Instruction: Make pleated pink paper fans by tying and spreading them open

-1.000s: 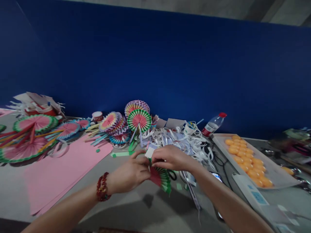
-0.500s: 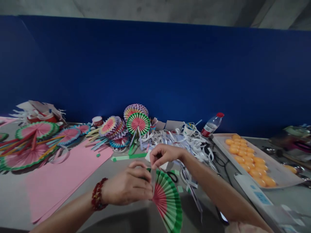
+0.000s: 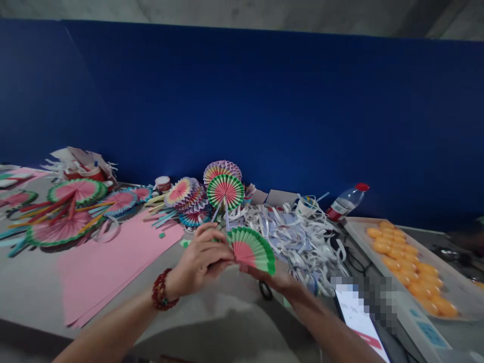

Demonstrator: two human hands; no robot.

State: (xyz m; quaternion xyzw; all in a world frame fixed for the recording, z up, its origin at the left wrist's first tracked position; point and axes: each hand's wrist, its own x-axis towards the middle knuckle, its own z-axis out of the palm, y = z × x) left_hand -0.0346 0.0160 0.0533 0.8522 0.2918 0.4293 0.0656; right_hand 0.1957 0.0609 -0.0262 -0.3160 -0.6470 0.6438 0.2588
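A pleated paper fan, pink in the middle with a green rim, is spread open in a half circle above the grey table. My left hand, with a red bead bracelet at the wrist, pinches the fan at its left corner. My right hand is under the fan and holds its lower right edge; most of its fingers are hidden behind the paper.
Pink paper sheets lie left of my hands. Finished fans and more fans stand at the back left. White paper strips pile up behind. A bottle, a tray of orange balls, scissors and a phone lie right.
The fan has been lifted and turned from hanging down to opening upward. My right hand moved from above the fan to beneath it. The view shifted slightly right.
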